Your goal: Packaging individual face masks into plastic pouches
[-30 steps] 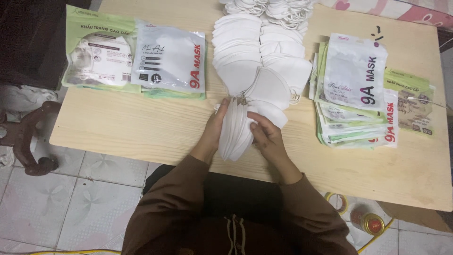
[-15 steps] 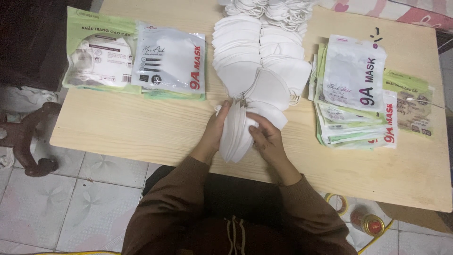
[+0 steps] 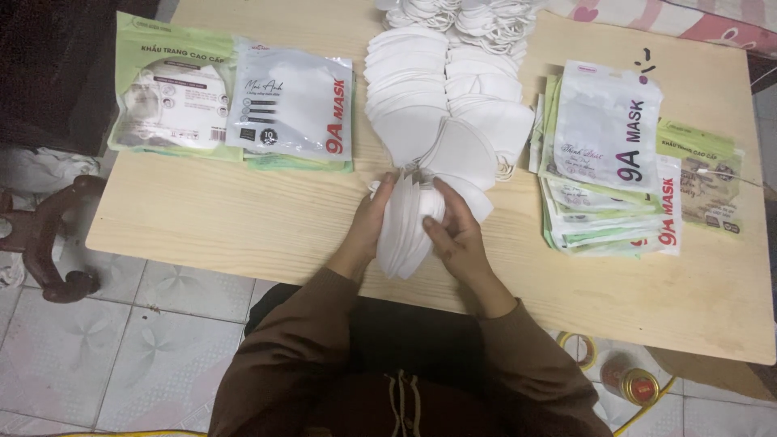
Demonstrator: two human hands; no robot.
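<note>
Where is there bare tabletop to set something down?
Bare wood lies along the table's near edge, below the left mask packets, and at the near right corner, below the right packet stack. The middle is crowded: loose white masks, both hands on a mask bundle.

i see long brown sleeves reaching down to both wrists, loose and softly creased at the elbows. the top is the same plain brown across the chest, with a pale drawstring cord hanging at the front. my hands are bare, with no gloves, rings or watch showing.
</note>
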